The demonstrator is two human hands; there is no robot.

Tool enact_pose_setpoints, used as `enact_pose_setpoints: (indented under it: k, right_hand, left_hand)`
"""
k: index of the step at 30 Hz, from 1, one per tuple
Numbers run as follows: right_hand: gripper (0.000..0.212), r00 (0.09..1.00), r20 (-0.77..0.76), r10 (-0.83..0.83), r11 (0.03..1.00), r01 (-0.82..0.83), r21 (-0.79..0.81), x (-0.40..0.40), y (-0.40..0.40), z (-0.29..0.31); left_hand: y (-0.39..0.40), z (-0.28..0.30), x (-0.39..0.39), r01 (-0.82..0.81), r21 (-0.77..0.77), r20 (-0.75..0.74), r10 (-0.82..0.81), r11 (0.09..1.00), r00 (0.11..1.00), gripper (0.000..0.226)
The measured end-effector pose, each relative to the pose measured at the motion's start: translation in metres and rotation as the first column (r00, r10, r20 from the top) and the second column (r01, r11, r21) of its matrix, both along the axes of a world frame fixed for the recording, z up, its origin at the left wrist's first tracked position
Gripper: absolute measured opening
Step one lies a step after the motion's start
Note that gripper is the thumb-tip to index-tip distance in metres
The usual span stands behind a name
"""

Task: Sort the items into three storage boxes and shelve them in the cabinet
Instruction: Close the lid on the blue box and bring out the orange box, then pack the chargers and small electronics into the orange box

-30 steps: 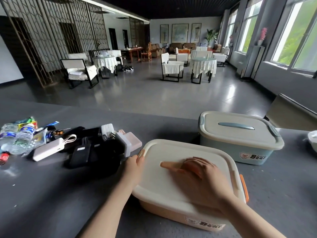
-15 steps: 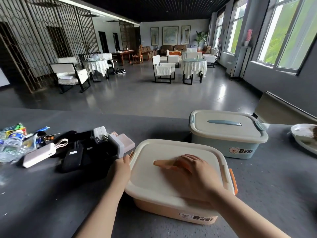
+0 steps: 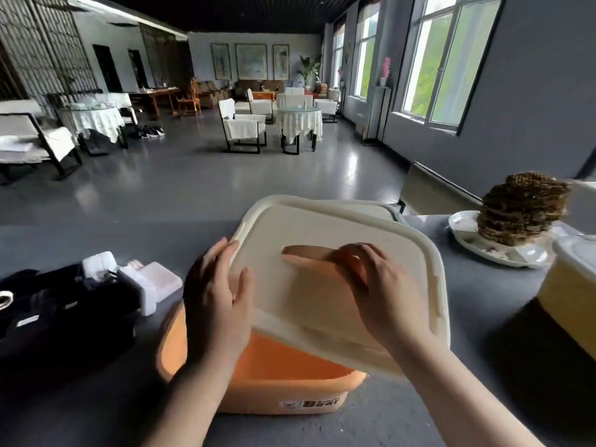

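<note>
The cream lid [image 3: 335, 285] is raised off the orange storage box [image 3: 283, 379] and tilted, its near edge lifted so the box's orange inside shows beneath it. The right hand [image 3: 380, 295] grips the lid's orange handle [image 3: 306, 254] in the middle of the lid, fingers curled over the handle's right end, which they cover. The left hand [image 3: 216, 304] lies at the lid's left edge with straight, spread fingers touching the rim; whether the thumb hooks under the edge cannot be made out. The box stands on the grey table [image 3: 80, 398], straight below the grip, and a printed label on its near wall is blurred apart from the word "Bear". The lid hides the far half of the box and nearly all of a second box [image 3: 387, 209] behind it, of which only a pale rim and a grey-green corner latch peek out past the lid's far right corner. To the left of the left hand sits a heap of dark items [image 3: 58, 304], too dark to tell apart, with white chargers [image 3: 151, 282] on its near-right side, just beside the orange box; the heap is cut off by the picture's left border. Well to the right of the gripping hand, a white plate [image 3: 503, 253] bears a stack of brown woven mats [image 3: 522, 208], and nearer, a yellow box [image 3: 571, 304] with a pale lid is cut off at the right border.
</note>
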State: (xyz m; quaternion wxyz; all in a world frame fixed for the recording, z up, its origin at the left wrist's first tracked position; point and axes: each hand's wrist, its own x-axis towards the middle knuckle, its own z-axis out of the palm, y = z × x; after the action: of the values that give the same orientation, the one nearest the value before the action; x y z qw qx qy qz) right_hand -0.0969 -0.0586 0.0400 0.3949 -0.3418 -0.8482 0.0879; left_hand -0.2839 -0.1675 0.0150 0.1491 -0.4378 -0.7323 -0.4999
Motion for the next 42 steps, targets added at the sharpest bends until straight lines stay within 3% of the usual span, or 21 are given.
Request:
enact_pose_setpoints:
  k: [3,7,11,14,16,19,22,24,30,33,36,39,42]
  right_hand:
    - [0.010,0.980,-0.032,-0.198,0.980,0.196,-0.044,0.054,0.008,-0.009]
    - [0.011,0.893,0.039,-0.448,0.877,0.448,-0.174,0.112,0.004,-0.044]
    - [0.011,0.776,0.123,-0.619,0.728,0.625,-0.283,0.166,0.000,-0.078]
    - [0.013,0.689,0.322,-0.650,0.613,0.725,-0.313,0.193,0.001,-0.102]
    - [0.011,0.653,0.410,-0.636,0.594,0.754,-0.279,0.201,0.004,-0.117]
    - [0.006,0.709,0.339,-0.619,0.610,0.705,-0.361,0.204,0.009,-0.134]
    - [0.006,0.727,0.318,-0.609,0.640,0.687,-0.344,0.205,0.015,-0.147]
    - [0.009,0.734,0.314,-0.602,0.655,0.679,-0.330,0.205,0.019,-0.153]
    - [0.022,0.740,0.365,-0.565,0.664,0.671,-0.331,0.201,0.032,-0.153]
    - [0.032,0.837,0.261,-0.480,0.766,0.545,-0.339,0.177,0.038,-0.136]
    - [0.035,0.951,0.072,-0.299,0.873,0.303,-0.382,0.135,0.040,-0.111]
    - [0.059,0.985,-0.138,-0.107,0.798,0.002,-0.603,0.083,0.029,-0.093]
    - [0.088,0.980,-0.199,0.015,0.661,-0.159,-0.734,0.043,0.022,-0.088]
  left_hand:
    - [0.033,-0.006,0.055,0.192,-0.031,-0.090,-0.194,0.981,0.977,0.050]
    - [0.068,-0.040,0.128,0.330,-0.335,-0.127,-0.390,0.883,0.912,0.056]
    - [0.083,-0.063,0.186,0.337,-0.591,-0.184,-0.529,0.733,0.828,0.059]
    - [0.096,-0.081,0.202,0.462,-0.676,-0.009,-0.634,0.574,0.774,0.059]
    - [0.101,-0.095,0.206,0.474,-0.743,0.087,-0.633,0.474,0.769,0.059]
    - [0.105,-0.116,0.207,0.480,-0.774,0.160,-0.606,0.412,0.779,0.058]
    - [0.107,-0.122,0.207,0.481,-0.796,0.205,-0.585,0.367,0.785,0.057]
    - [0.110,-0.116,0.208,0.496,-0.779,0.216,-0.577,0.384,0.787,0.057]
    - [0.112,-0.081,0.200,0.503,-0.670,0.184,-0.533,0.546,0.826,0.056]
    - [0.102,-0.054,0.191,0.465,-0.576,0.102,-0.506,0.672,0.856,0.053]
    - [0.085,-0.026,0.175,0.440,-0.370,0.063,-0.451,0.818,0.890,0.051]
    - [0.063,-0.015,0.122,0.232,-0.181,0.124,-0.212,0.956,0.969,0.050]
    - [0.026,-0.021,0.051,-0.087,-0.211,0.150,0.120,0.974,0.981,0.042]
